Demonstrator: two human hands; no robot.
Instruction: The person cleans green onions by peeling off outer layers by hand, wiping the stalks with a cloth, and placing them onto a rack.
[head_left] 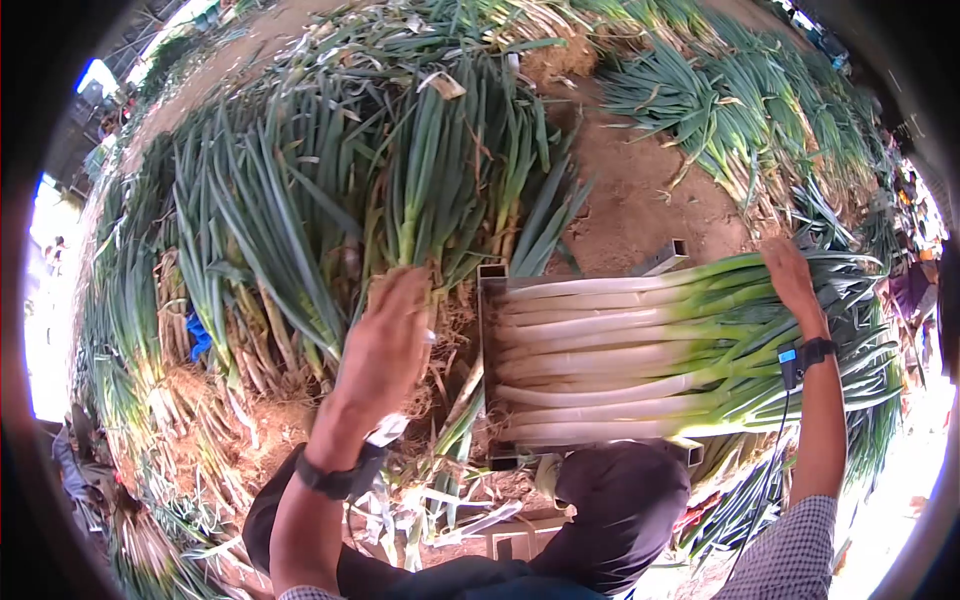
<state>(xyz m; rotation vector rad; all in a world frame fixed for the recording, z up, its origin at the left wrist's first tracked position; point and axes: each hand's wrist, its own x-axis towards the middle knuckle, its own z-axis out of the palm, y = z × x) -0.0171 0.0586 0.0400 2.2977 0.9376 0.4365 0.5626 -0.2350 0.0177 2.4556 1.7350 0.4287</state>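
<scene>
Where the heap [285,215] stood at the left, its green leaves pointed up and its roots showed at the lower ends. In front of the heap's near right edge, the left hand [385,350] was raised, blurred, with its fingers close together; whether it gripped anything could not be determined. A dark band [325,482] encircled that wrist. The rack [488,420] came next, its end plate upright at the white ends of the leeks [600,360]. These lay side by side across the rack, leaves to the right. The right hand [790,275] rested at the row's far edge, touching the leaves, fingers partly curled; its hold could not be confirmed.
</scene>
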